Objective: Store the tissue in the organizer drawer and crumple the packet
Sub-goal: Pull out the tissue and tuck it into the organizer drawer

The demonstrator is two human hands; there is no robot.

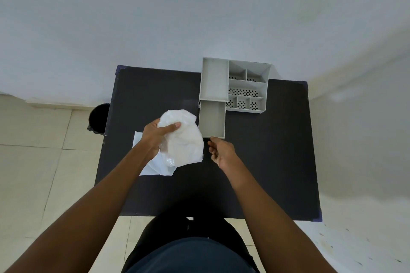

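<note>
We hold the tissue packet (182,137) up in our left hand (155,135), grip closed around its top, just left of the open drawer (211,121). Right hand (219,149) at drawer front, fingers loosely curled, empty, likely steadying it for loading

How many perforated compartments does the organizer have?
6 in the organizer: two at the back, one wide one in the middle, and three in front. The walls hide part of each floor.
</note>
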